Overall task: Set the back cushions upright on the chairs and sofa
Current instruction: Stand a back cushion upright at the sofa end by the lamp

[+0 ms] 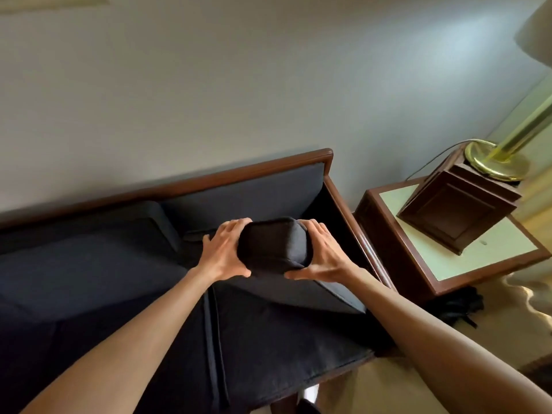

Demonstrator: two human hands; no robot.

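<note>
Dark fabric back cushion, one, raised end-on above the right end of the sofa, its lower end on the seat near the right arm. Left hand and right hand, fingers curled, clamp its two sides. Second back cushion, one, leaning against the wooden back rail at the left. Side table, one, just right of the sofa, carrying one brass lamp on a dark wooden block.

A living room: dark-cushioned wooden sofa, side table and brass lamp against the wall.
</note>
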